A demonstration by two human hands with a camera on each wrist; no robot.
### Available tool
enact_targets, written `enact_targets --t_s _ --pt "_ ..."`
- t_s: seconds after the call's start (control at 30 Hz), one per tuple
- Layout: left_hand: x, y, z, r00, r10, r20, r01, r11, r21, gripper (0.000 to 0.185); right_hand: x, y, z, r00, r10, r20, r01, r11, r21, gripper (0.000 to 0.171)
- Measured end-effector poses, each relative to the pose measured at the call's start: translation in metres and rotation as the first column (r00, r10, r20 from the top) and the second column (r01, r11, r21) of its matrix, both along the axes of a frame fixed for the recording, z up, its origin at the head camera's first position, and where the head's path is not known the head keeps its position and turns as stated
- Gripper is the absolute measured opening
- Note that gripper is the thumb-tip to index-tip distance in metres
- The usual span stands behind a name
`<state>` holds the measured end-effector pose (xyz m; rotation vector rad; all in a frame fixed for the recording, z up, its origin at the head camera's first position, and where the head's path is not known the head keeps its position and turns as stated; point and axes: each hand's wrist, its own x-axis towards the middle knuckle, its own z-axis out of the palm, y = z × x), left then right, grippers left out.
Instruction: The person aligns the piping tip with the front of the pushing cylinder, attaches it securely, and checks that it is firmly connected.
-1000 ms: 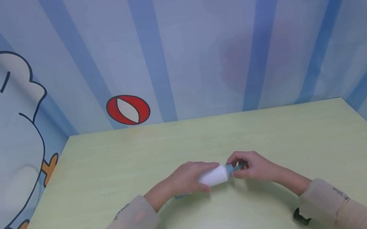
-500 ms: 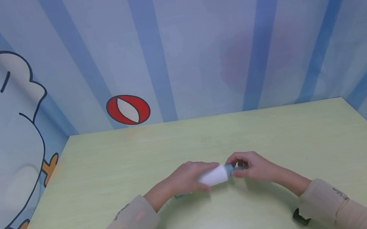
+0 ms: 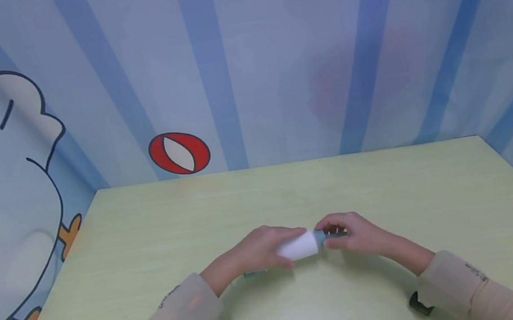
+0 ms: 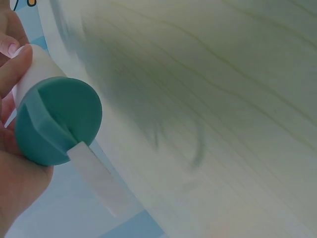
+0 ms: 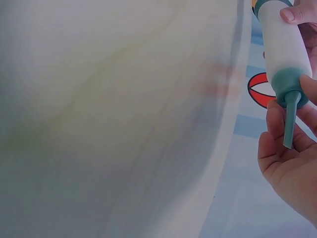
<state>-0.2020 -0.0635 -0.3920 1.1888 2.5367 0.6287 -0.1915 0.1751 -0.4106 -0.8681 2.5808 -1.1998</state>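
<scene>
A white cylindrical bottle point(image 3: 297, 246) with teal ends lies roughly sideways over the table, in front of the person. My left hand point(image 3: 264, 247) grips its white body, thumb and fingers wrapped around it. At the other end, my right hand point(image 3: 354, 231) pinches the teal collar point(image 5: 290, 85) between thumb and fingers. A thin teal spout point(image 5: 290, 121) sticks out from that collar toward the right palm. In the left wrist view, the opposite teal end point(image 4: 59, 119) is round with a raised bar across it, and a white strip point(image 4: 96, 176) juts from its edge.
The pale yellow-green table point(image 3: 183, 213) spreads around both hands. Behind it stands a blue striped backdrop point(image 3: 266, 67) with cartoon figures and a red-and-white ball point(image 3: 179, 153) printed on it. A small dark piece point(image 3: 420, 304) shows beneath the right sleeve point(image 3: 455, 282).
The spout swings slightly downward in the head view as my right thumb and fingers shift a little on the collar. My left hand and the bottle's body stay nearly still.
</scene>
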Motion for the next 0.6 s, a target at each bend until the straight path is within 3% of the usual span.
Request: enact_targets --t_s 0.4,0.6 --pt "-0.0007 -0.0019 -0.0012 1.000 0.008 0.023 -0.008 1.000 0.000 0.063 0.0027 -0.0011 -0.0004 0.995 0.016 -0.097 -0.016 1.000 0.001 0.025" --pt "-0.0011 -0.0027 -0.0024 0.997 0.037 0.072 -0.038 0.999 0.014 0.064 0.0033 -0.0023 -0.0019 0.989 0.020 -0.147 -0.023 1.000 -0.016 0.024"
